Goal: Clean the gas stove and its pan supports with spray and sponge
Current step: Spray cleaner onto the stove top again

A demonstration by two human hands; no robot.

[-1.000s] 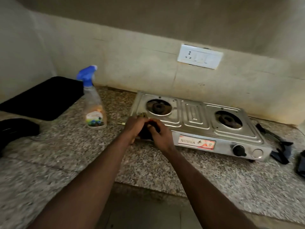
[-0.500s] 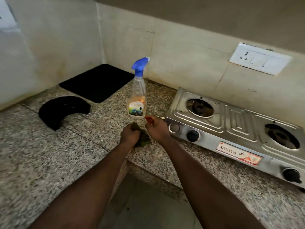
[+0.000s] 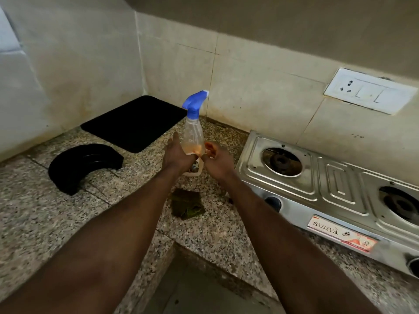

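Between mat and stove, hands seemingly flank the spray bottle.

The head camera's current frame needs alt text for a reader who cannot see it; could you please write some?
Two bare hands, left hand and right hand, reach around a clear spray bottle with a blue trigger, standing on a speckled granite counter. A green sponge lies nearer the camera; a steel two-burner gas stove sits to the right.
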